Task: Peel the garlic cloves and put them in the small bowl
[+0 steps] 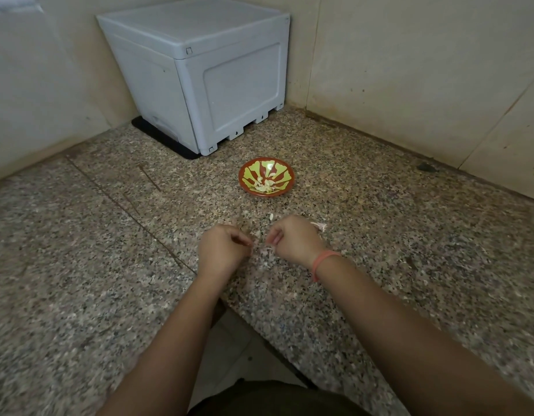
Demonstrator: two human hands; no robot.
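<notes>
Left hand (222, 249), right hand (292, 238), each grip curled, hold unclear, small bowl (285, 187) beyond, grey box (199, 73) behind

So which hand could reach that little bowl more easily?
Probably the right hand: it lies farther forward and more in line with the small bowl than the left hand. What either hand holds is too small to tell.

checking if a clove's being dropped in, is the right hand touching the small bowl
Apart. The head view shows bare granite counter between the right hand and the small bowl, which sits farther back.
</notes>
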